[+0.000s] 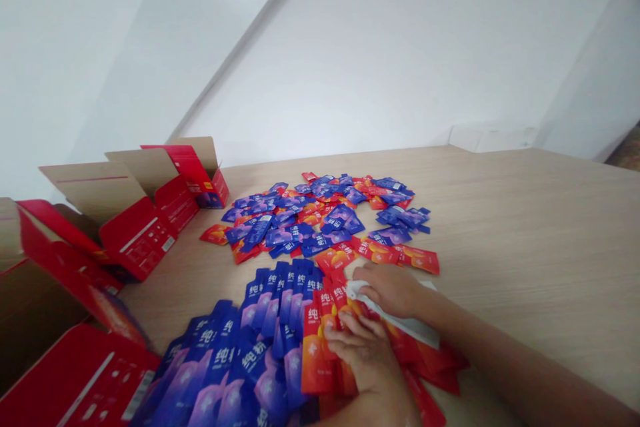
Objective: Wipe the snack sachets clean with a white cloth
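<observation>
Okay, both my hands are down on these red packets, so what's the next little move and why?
Probably slide the red packets under your left hand flush against the blue row; they overlap unevenly, while your right hand rests on a white sheet beside them.

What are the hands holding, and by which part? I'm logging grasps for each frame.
The right hand grips a white sheet at its far end. The left hand lies flat on the red sachets, pressing, not gripping.

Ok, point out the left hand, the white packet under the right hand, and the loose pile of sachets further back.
left hand (363,350), head view, on its back.
white packet (415,328), head view, on its exposed lower edge.
loose pile of sachets (320,220), head view, on a blue sachet near the middle.
</observation>
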